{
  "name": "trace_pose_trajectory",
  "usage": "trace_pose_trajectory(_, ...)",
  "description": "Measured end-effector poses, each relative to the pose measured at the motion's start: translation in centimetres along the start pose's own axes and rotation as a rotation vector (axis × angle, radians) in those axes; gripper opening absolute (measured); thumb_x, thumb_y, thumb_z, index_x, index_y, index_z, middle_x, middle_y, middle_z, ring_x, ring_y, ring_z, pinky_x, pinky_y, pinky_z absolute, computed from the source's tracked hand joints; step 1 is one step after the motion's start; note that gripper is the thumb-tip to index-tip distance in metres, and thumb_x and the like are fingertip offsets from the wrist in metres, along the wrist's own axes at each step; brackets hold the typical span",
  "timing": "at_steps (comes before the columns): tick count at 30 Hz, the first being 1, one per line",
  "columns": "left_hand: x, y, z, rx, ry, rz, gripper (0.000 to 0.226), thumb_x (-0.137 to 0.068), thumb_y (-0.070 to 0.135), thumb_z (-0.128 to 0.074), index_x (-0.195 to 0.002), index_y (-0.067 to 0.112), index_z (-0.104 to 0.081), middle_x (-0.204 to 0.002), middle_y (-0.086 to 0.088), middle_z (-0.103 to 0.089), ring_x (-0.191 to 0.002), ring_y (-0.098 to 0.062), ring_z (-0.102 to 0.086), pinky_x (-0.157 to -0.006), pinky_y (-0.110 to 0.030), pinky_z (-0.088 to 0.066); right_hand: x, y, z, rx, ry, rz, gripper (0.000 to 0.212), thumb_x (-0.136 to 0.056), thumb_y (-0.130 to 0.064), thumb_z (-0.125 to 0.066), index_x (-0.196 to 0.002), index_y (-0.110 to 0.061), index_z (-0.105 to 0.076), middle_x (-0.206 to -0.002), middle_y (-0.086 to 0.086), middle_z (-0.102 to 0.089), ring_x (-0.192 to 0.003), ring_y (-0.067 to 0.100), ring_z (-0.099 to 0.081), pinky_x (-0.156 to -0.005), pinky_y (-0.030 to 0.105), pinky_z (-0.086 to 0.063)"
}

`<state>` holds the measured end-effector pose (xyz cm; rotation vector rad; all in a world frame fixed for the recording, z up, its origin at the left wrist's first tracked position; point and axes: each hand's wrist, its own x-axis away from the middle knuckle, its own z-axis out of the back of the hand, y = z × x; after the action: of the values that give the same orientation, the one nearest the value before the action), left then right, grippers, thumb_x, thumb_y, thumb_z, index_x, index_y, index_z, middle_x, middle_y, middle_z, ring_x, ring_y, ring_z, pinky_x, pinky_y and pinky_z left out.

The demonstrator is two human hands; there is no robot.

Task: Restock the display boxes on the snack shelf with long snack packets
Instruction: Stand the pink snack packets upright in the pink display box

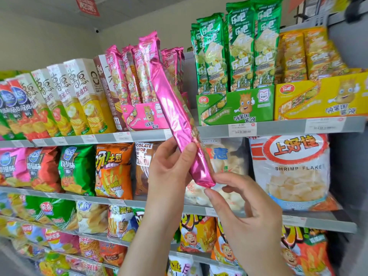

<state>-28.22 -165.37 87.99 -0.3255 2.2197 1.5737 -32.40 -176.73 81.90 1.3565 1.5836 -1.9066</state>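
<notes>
Long pink foil snack packet [175, 116] leans top-first toward the pink cardboard display box [143, 116] at the shelf edge. Left hand [171, 168] wraps it, right hand [245, 212] pinches the bottom end.

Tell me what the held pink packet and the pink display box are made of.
The pink packet is likely thin metallised plastic film, glossy: bright reflections and crinkles. The pink display box is probably printed cardboard, duller, with flat faces and straight edges.
</notes>
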Motion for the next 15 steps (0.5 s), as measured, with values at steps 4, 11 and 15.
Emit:
trace_pose_trajectory(4,0.0,-0.1,-0.1,0.018,-0.021,-0.007,0.029,-0.083,0.026,-0.065,-0.109,0.013,-0.065,-0.08,-0.001,-0.073,-0.071,-0.017,-0.069,-0.064,-0.03,-0.056,-0.2,-0.1,0.0,0.01,-0.01,0.037,0.02,-0.081,-0.031,-0.073,-0.099,-0.027,-0.068,-0.093,-0.017,-0.066,-0.087,0.005,-0.062,-0.075,0.008,-0.042)
trace_pose_trajectory(11,-0.1,0.1,0.9,-0.017,-0.145,0.073,0.029,-0.092,0.027,-0.05,-0.111,0.021,-0.071,-0.107,-0.014,-0.073,-0.094,-0.031,-0.07,-0.078,-0.046,-0.057,-2.3,-0.2,0.0,-0.12,-0.052,-0.059,0.027,-0.086,-0.044,-0.065,-0.111,-0.037,-0.062,-0.101,-0.01,-0.066,-0.098,0.019,-0.064,-0.079,0.035,-0.053)
trace_pose_trajectory(15,-0.1,0.5,1.6,0.008,-0.324,0.156,0.034,-0.093,0.022,-0.049,-0.12,0.025,-0.068,-0.114,-0.01,-0.072,-0.099,-0.025,-0.07,-0.079,-0.033,-0.058,-7.1,-1.2,0.0,-0.247,-0.219,-0.128,0.06,-0.084,-0.05,-0.061,-0.138,-0.045,-0.035,-0.118,-0.012,-0.065,-0.109,0.012,-0.063,-0.091,0.041,-0.053)
